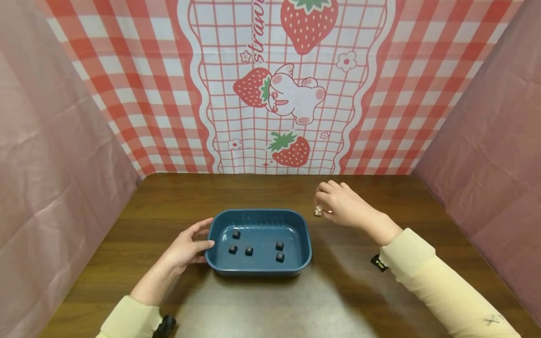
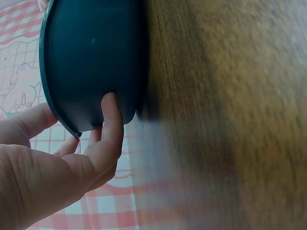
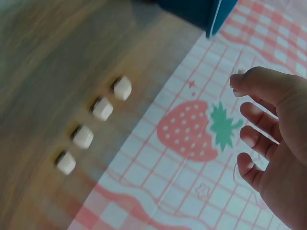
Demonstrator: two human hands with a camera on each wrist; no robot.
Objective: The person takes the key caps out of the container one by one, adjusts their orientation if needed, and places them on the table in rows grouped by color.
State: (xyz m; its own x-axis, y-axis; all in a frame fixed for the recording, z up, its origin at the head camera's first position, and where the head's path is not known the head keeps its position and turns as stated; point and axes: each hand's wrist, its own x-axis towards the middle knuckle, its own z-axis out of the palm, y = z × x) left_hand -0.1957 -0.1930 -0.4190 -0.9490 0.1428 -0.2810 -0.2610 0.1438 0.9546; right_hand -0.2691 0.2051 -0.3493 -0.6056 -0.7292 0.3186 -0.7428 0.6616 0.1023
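My left hand (image 1: 186,248) holds the left end of a blue plastic basin (image 1: 258,271), thumb at the rim and other fingers along the outer wall. In the left wrist view a fingertip (image 2: 110,103) presses that wall. Inside the basin lie several small black keycaps (image 1: 249,251), apart from one another. Right of the basin, above the table, my right hand (image 1: 344,206) pinches a small white keycap (image 3: 238,94) between thumb and forefinger, mostly hidden by them. The other fingers are loosely bent. Several more white keycaps (image 3: 102,109) stand in a row on the table in the right wrist view.
The brown wooden table (image 1: 262,310) meets a red-and-white checked cloth (image 1: 156,94) with strawberry pictures at the back. Pink cloth (image 1: 486,117) hangs at both sides. A black strap piece (image 1: 379,263) shows by the right cuff.
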